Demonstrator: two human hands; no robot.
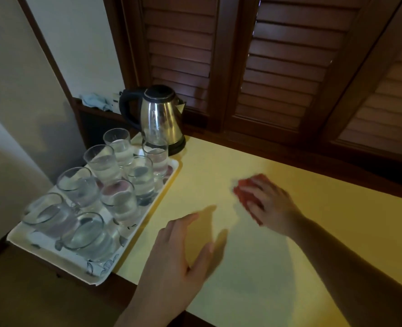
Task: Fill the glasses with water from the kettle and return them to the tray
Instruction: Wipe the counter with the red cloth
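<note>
- Right hand point(264, 201) lies palm-down on the pale yellow tabletop point(254, 267), well to the right of the white floral-patterned rectangular tray point(54, 252); fingers pressed over a small reddish-orange cloth or sponge point(242, 193), blurred, so can't tell exactly what it is.
- Left hand point(171, 263) is loose and holds nothing, fingers spread, thumb out to the right, hovering over the tabletop's front edge just right of the tray's near corner; can't tell if it touches the surface.
- Both forearms bare, no sleeve showing.
- Tray sits at the tabletop's left end, its near-left corner overhanging the edge.
- Eight clear drinking glasses on the tray, all upright w/ water in them, in two rows running away from the camera.
- Nearest pair: wide clear mugs w/ handles, nearest glass mug point(89, 234) and left front mug point(48, 213), side by side.
- Behind them: mid-left glass point(78, 186) and mid-right glass point(120, 197); then a taller glass point(102, 162) and another glass point(141, 175).
- Farthest pair: back-left glass point(120, 146) and back-right glass point(155, 155), at the tray's far end.
- Stainless steel electric kettle w/ black handle and lid point(160, 116) stands upright just beyond the tray's far end, right behind the back-right glass, spout toward the right, handle toward the left.
- Crumpled light blue cloth point(96, 100) lies on a dark ledge beyond the tray, left of the kettle.
- Dark brown louvred wooden shutters point(277, 62) fill the wall beyond the tray and tabletop.
</note>
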